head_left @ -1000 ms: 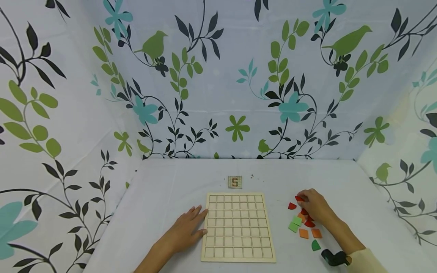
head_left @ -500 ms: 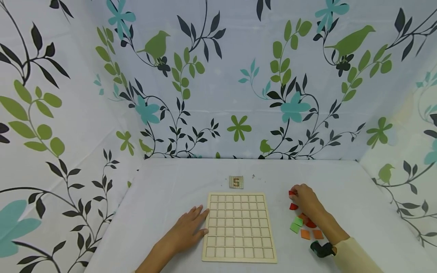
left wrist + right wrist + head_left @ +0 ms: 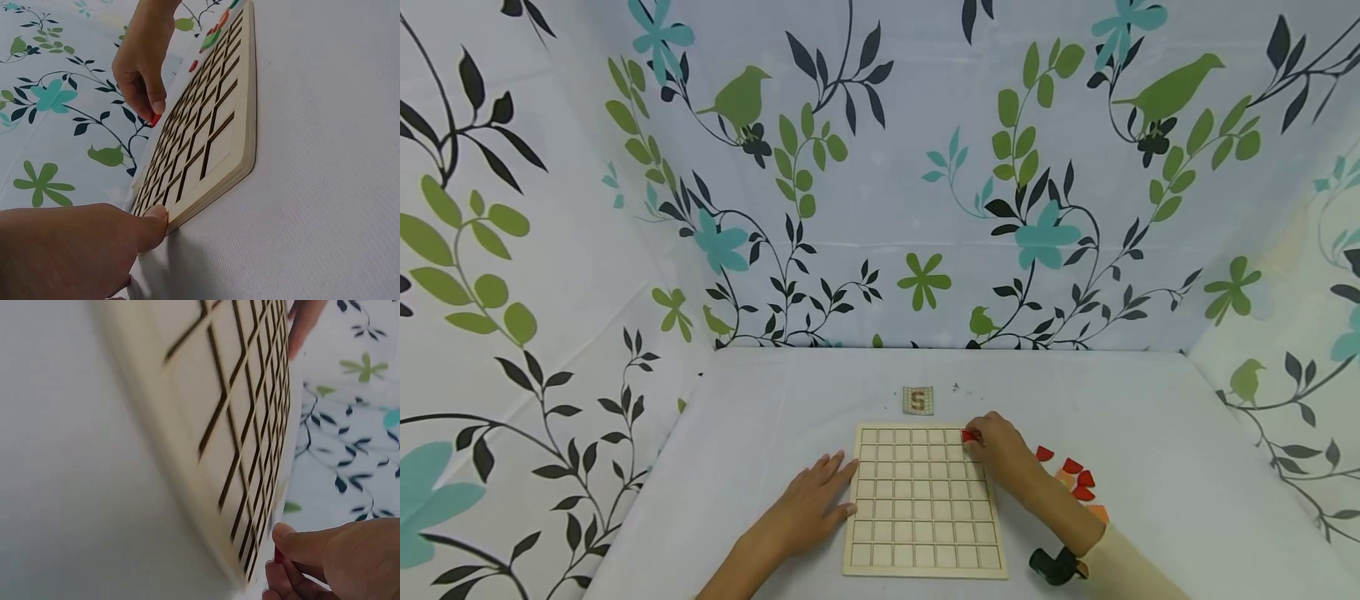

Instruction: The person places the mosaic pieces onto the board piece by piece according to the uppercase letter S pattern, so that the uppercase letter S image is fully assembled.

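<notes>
A wooden board with a grid of square cells [image 3: 923, 533] lies on the white table. My right hand [image 3: 1003, 450] pinches a red piece [image 3: 968, 436] between thumb and fingers at the board's far right corner. In the right wrist view, the fingers mostly cover this red piece [image 3: 278, 555]. My left hand [image 3: 808, 504] rests on the board's left edge, fingers extended; its thumb [image 3: 156, 212] lies on the rim in the left wrist view. Right of the board, several red quarter-round pieces [image 3: 1072, 465] lie beside orange squares [image 3: 1098, 512], partly behind my right forearm.
A small tile marked like an S or 5 [image 3: 917, 400] lies beyond the board's far edge. Dark specks [image 3: 956, 387] are near it. A black wrist-worn device [image 3: 1054, 567] sits at my right wrist. Patterned cloth [image 3: 850, 208] hangs behind the table.
My right hand has picked up a red piece from the scattered pieces and carried it left to the board's far right corner. The left hand stays at the board's left edge.
</notes>
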A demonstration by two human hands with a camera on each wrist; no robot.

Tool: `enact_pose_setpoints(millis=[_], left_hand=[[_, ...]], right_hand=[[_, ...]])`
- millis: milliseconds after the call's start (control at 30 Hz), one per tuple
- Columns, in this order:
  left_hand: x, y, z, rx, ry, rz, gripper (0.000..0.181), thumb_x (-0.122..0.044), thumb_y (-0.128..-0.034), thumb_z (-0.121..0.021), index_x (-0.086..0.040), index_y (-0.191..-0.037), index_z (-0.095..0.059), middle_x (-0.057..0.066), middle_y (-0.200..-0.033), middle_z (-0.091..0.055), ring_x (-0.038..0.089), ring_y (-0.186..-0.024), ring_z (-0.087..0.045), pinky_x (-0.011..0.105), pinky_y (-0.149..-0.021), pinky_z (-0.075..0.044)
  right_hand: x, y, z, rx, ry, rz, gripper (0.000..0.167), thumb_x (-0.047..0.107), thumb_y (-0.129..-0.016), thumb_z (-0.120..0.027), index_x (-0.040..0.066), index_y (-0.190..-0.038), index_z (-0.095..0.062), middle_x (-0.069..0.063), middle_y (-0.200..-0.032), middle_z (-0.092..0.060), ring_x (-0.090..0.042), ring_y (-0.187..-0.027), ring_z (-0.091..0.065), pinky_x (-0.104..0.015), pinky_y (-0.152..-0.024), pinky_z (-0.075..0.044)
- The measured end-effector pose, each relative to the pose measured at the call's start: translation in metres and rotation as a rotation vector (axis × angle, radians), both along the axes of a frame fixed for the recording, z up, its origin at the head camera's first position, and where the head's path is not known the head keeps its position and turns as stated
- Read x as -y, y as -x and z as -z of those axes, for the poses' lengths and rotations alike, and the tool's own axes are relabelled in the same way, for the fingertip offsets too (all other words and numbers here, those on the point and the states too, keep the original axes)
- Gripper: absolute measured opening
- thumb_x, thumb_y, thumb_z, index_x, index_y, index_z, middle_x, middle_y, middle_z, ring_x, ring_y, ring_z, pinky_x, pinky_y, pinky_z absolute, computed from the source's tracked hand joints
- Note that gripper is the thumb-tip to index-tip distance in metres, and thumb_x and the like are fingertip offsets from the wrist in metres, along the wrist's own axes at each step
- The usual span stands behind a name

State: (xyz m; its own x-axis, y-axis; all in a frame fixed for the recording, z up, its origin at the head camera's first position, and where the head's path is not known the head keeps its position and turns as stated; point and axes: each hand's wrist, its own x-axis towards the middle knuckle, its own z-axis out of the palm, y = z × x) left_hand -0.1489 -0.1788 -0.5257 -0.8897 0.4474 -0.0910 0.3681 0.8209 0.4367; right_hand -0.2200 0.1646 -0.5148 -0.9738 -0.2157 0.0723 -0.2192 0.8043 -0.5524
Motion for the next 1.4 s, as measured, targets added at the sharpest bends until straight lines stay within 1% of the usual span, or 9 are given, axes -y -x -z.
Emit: enact_pose_setpoints(millis=[133, 267, 500, 633, 800, 1000, 1100, 1233, 1400], left_hand=[[0.000, -0.001, -0.003, 0.005, -0.006, -0.005, 0.068, -0.044, -0.1081, -0.058, -0.010, -0.164, -0.038, 0.022, -0.171, -0.029, 0.047, -0.158, -0.026, 0.071, -0.123, -0.025], [0.000, -0.001, -0.003, 0.008, -0.012, -0.001, 0.068, -0.043, -0.1080, -0.059, -0.010, -0.164, -0.038, 0.023, -0.170, -0.030, 0.048, -0.157, -0.026, 0.071, -0.122, -0.026], [0.000, -0.001, 0.000, -0.012, -0.004, 0.006, 0.067, -0.043, -0.1083, -0.058, -0.011, -0.164, -0.038, 0.023, -0.170, -0.031, 0.048, -0.157, -0.028, 0.070, -0.122, -0.027], [-0.001, -0.003, -0.002, -0.009, -0.007, 0.002, 0.067, -0.043, -0.1083, -0.058, -0.010, -0.164, -0.039, 0.023, -0.170, -0.031, 0.048, -0.157, -0.027, 0.071, -0.122, -0.026], [-0.001, -0.003, -0.001, -0.007, -0.005, 0.001, 0.067, -0.043, -0.1082, -0.058, -0.010, -0.164, -0.038, 0.023, -0.170, -0.031, 0.048, -0.157, -0.027, 0.071, -0.122, -0.026], [-0.002, -0.001, 0.000, -0.009, -0.024, 0.014, 0.067, -0.043, -0.1087, -0.057, -0.010, -0.164, -0.038, 0.023, -0.170, -0.030, 0.048, -0.157, -0.027, 0.072, -0.121, -0.026], [-0.002, 0.000, 0.001, -0.013, -0.019, 0.019, 0.067, -0.044, -0.1089, -0.057, -0.010, -0.164, -0.038, 0.023, -0.170, -0.030, 0.048, -0.157, -0.027, 0.072, -0.121, -0.026], [-0.001, 0.000, 0.001, -0.020, 0.000, 0.015, 0.068, -0.044, -0.1087, -0.057, -0.010, -0.164, -0.038, 0.023, -0.170, -0.030, 0.048, -0.157, -0.027, 0.072, -0.121, -0.027], [0.001, 0.000, 0.002, -0.014, -0.003, 0.012, 0.068, -0.044, -0.1086, -0.057, -0.011, -0.164, -0.038, 0.023, -0.170, -0.030, 0.048, -0.157, -0.026, 0.072, -0.122, -0.027]], right_hand=[[0.022, -0.005, 0.002, -0.009, 0.010, -0.042, 0.015, 0.007, -0.092, -0.081, 0.002, -0.105, -0.077, -0.006, -0.098, -0.067, -0.019, -0.092, -0.063, -0.038, -0.082, -0.059], [0.033, -0.009, 0.006, -0.027, 0.005, -0.084, 0.016, 0.004, -0.091, -0.081, 0.001, -0.106, -0.078, -0.006, -0.098, -0.067, -0.019, -0.092, -0.064, -0.037, -0.080, -0.058], [0.040, -0.015, 0.013, -0.088, 0.040, -0.153, 0.013, -0.003, -0.094, -0.076, -0.002, -0.107, -0.079, -0.006, -0.097, -0.067, -0.018, -0.090, -0.063, -0.032, -0.074, -0.059], [0.042, -0.017, 0.015, -0.135, 0.030, -0.171, 0.010, -0.003, -0.095, -0.075, 0.001, -0.102, -0.080, -0.004, -0.093, -0.067, -0.015, -0.087, -0.061, -0.029, -0.072, -0.057], [0.039, -0.016, 0.015, -0.108, 0.036, -0.175, 0.008, 0.000, -0.095, -0.077, 0.005, -0.101, -0.075, -0.001, -0.095, -0.067, -0.013, -0.087, -0.061, -0.030, -0.074, -0.058], [0.024, -0.012, 0.010, -0.017, 0.083, -0.209, 0.009, 0.002, -0.097, -0.075, 0.004, -0.105, -0.075, -0.004, -0.103, -0.068, -0.020, -0.098, -0.067, -0.038, -0.085, -0.061], [0.010, -0.009, 0.007, 0.021, 0.101, -0.163, 0.009, 0.005, -0.099, -0.073, 0.007, -0.108, -0.075, -0.002, -0.106, -0.067, -0.019, -0.101, -0.066, -0.041, -0.090, -0.060], [-0.014, -0.007, 0.003, 0.013, 0.079, -0.081, 0.015, 0.006, -0.099, -0.073, 0.008, -0.114, -0.075, -0.001, -0.108, -0.067, -0.020, -0.104, -0.065, -0.045, -0.094, -0.058], [-0.052, -0.015, -0.004, 0.002, 0.033, -0.033, 0.021, 0.006, -0.097, -0.076, 0.005, -0.118, -0.073, -0.004, -0.109, -0.068, -0.023, -0.103, -0.066, -0.045, -0.092, -0.059]])
